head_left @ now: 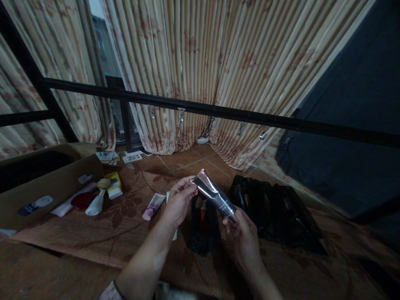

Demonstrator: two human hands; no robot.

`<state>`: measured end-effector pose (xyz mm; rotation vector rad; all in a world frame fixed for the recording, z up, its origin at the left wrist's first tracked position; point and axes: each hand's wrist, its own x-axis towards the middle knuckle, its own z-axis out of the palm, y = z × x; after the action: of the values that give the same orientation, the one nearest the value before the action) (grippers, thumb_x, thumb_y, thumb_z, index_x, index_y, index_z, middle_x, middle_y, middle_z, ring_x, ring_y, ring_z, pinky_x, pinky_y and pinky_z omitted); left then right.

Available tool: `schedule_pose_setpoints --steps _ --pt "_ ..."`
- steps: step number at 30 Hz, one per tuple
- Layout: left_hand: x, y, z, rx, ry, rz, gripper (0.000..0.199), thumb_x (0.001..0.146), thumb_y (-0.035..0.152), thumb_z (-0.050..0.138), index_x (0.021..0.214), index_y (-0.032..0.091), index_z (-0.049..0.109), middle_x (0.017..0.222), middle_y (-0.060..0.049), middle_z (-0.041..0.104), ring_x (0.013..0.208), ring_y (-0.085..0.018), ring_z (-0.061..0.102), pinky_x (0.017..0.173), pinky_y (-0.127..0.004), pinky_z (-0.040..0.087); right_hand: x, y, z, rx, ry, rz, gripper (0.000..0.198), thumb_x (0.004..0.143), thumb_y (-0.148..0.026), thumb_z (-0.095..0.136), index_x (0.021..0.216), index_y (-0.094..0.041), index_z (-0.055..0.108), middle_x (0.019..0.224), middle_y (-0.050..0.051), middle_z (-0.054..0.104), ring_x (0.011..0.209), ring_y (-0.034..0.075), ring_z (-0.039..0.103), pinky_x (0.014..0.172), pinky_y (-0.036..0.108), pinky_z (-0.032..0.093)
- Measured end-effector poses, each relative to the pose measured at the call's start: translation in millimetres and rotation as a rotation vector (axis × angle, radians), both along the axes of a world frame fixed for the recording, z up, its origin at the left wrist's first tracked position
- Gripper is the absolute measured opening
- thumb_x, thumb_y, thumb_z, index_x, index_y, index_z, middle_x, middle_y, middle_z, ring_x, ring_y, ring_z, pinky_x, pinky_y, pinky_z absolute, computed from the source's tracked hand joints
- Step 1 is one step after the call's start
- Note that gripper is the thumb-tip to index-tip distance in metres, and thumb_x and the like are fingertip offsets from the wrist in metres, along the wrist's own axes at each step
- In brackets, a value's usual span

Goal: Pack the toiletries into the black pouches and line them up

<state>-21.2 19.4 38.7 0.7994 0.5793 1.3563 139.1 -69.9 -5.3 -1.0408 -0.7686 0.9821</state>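
Note:
A shiny dark squeeze tube [215, 196] is held tilted between my two hands, above a rug. My left hand [181, 199] pinches its flat upper-left end. Around the lower-right end, by the cap, my right hand [240, 231] is closed. Below the tube sits an open black bag [203, 233] with a few things inside, hard to make out. To the left of my left hand lies a small pink and white tube [153, 206]. Part of a white item shows behind my left wrist.
At left, a cardboard box [78, 179] stands beside a yellow tube [114, 186], a white-handled brush [97, 200] and a dark red round item [83, 201]. Black bags [275, 208] lie at right on the patterned rug [125, 225]. A black metal bar [193, 105] crosses before the curtains [193, 54].

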Motion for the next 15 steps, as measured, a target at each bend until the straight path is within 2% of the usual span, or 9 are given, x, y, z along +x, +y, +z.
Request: schedule_pose_setpoints --steps 6,10,13,15 --pt "-4.1 2.4 -0.7 -0.08 -0.022 -0.033 0.024 0.068 0.023 0.074 0.091 0.015 0.072 0.079 -0.002 0.065 0.065 -0.007 0.055 0.063 -0.02 0.043 -3.2 -5.1 3.4 0.01 -0.085 0.1 0.035 0.089 -0.049 0.049 0.095 -0.018 0.066 0.057 -0.002 0.053 0.049 0.01 0.043 0.045 0.019 0.034" --pt "-6.6 3.9 0.3 -0.11 -0.033 -0.058 0.028 0.066 0.023 0.075 0.093 0.015 0.072 0.081 -0.003 0.068 0.066 -0.008 0.057 0.062 -0.02 0.043 -2.8 -4.8 2.1 0.001 -0.042 0.113 0.032 0.088 -0.047 0.053 0.087 -0.018 0.066 0.053 -0.004 0.049 0.048 0.008 0.041 0.043 0.018 0.033" --pt "-6.5 5.1 -0.3 -0.097 -0.014 0.001 0.027 0.063 0.021 0.077 0.089 0.014 0.073 0.08 -0.004 0.07 0.066 -0.009 0.059 0.063 -0.02 0.044 -2.1 -4.5 1.3 -0.016 0.015 0.088 0.026 0.083 -0.042 0.062 0.095 -0.02 0.067 0.063 -0.003 0.056 0.052 0.008 0.047 0.048 0.017 0.039" --pt "-6.0 5.7 -1.6 -0.098 0.008 0.059 0.024 0.061 0.02 0.078 0.083 0.014 0.073 0.078 -0.004 0.07 0.067 -0.01 0.06 0.063 -0.02 0.044 -2.2 -5.1 0.5 -0.011 0.011 0.079 0.03 0.079 -0.038 0.068 0.105 -0.022 0.065 0.077 0.0 0.063 0.06 0.009 0.054 0.054 0.019 0.045"
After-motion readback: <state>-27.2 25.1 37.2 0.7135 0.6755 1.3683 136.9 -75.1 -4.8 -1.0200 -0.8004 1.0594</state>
